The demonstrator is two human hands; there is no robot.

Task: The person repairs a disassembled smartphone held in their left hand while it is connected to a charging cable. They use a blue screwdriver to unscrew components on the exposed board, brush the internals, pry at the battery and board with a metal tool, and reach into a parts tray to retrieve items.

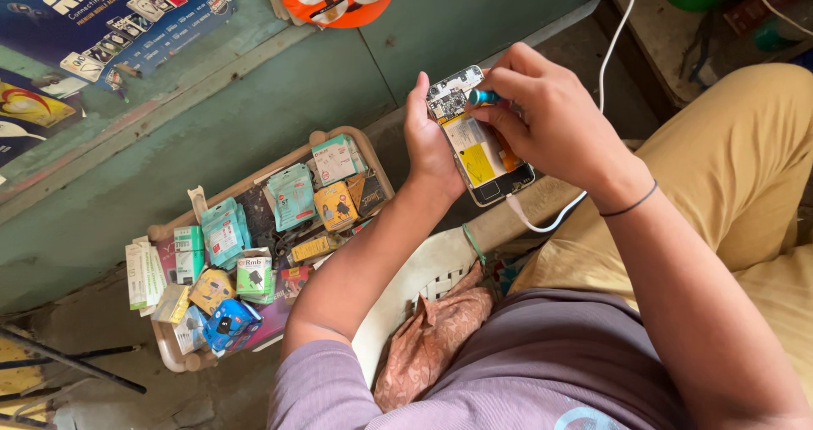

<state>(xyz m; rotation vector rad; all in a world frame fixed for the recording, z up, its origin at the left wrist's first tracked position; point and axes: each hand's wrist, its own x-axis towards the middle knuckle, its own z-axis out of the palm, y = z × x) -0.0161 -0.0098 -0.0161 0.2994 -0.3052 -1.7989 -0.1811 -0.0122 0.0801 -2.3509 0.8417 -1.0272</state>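
The left hand (430,142) cradles the opened smartphone (479,138) above the lap, fingers wrapped on its edge. The right hand (542,116) pinches a blue-handled screwdriver (483,97) at the circuit board; keep it upright, pressing lightly, phone steady.

My left hand (429,138) covers the left edge of the opened phone (478,142), and my right hand (542,116) hides its right edge and all but the blue end of the screwdriver (483,97). The white cable (542,224) slips behind my right wrist. The small boxes in the tray (169,354) are too small to tell apart.
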